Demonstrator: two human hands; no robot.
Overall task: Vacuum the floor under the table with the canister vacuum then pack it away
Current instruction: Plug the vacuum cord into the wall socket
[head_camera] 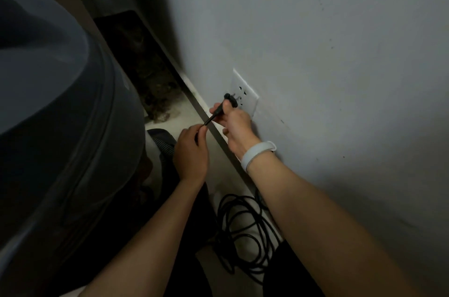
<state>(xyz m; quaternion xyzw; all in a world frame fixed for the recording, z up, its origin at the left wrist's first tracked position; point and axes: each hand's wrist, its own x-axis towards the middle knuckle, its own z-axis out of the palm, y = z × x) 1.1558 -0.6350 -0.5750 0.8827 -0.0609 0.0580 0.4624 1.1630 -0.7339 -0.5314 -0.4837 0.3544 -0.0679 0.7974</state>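
Wall outlet (245,92): plug (228,99) in hands (235,124).

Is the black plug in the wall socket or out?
Out, just barely. The plug, pinched by the right hand, sits at the socket with its prongs still showing.

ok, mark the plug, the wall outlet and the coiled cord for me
plug (228,96): head view, on its black head at the outlet face.
wall outlet (245,88): head view, on the white faceplate above the plug.
coiled cord (243,228): head view, on the black loops on the floor.
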